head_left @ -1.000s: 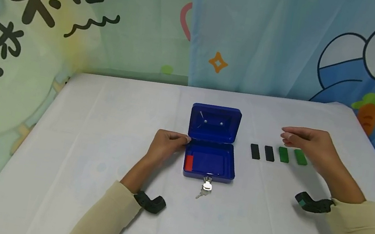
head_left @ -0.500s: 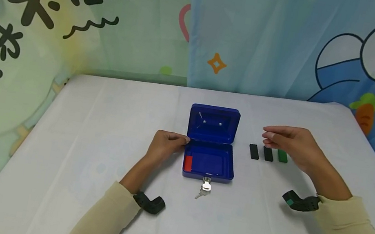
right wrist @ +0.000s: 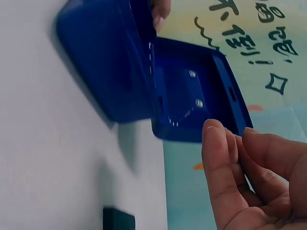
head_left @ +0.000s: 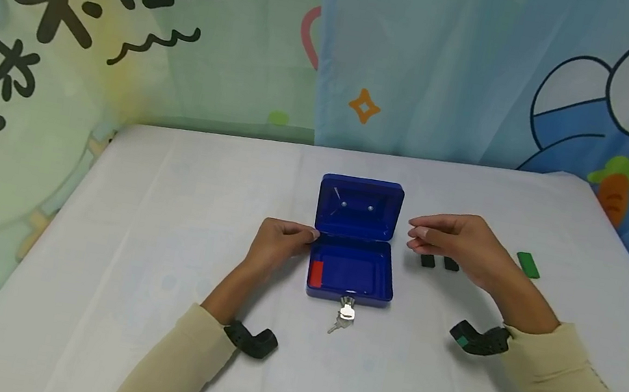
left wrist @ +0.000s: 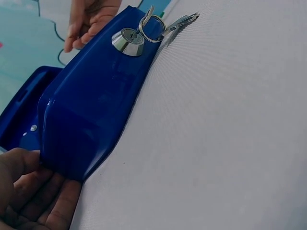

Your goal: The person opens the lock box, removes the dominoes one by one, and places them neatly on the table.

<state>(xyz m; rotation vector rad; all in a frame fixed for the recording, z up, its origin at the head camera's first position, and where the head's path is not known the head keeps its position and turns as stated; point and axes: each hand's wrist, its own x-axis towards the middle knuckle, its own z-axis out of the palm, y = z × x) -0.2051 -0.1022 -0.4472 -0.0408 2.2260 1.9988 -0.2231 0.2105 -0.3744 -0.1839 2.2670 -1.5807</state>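
A blue cash box (head_left: 352,268) stands with its lid (head_left: 359,207) raised, and a red block (head_left: 317,273) lies at the left inside it. My left hand (head_left: 284,241) pinches the box's left rear edge near the hinge; the left wrist view shows thumb and fingers (left wrist: 62,203) on the wall. To the right of the box, my right hand (head_left: 456,244) hovers with loosely bent fingers and nothing visible between them. Partly under it lie two black blocks (head_left: 428,261). Farther right is a green block (head_left: 528,265); the hand hides other green blocks.
Keys (head_left: 342,319) hang from the lock (left wrist: 128,42) at the box's front. White cloth (head_left: 185,258) covers the table, and a printed curtain (head_left: 424,62) hangs behind it. Each wrist wears a black camera mount (head_left: 251,339).
My right hand has moved left over the row of blocks towards the box, uncovering the rightmost green block. My left hand has kept its grip on the box edge.
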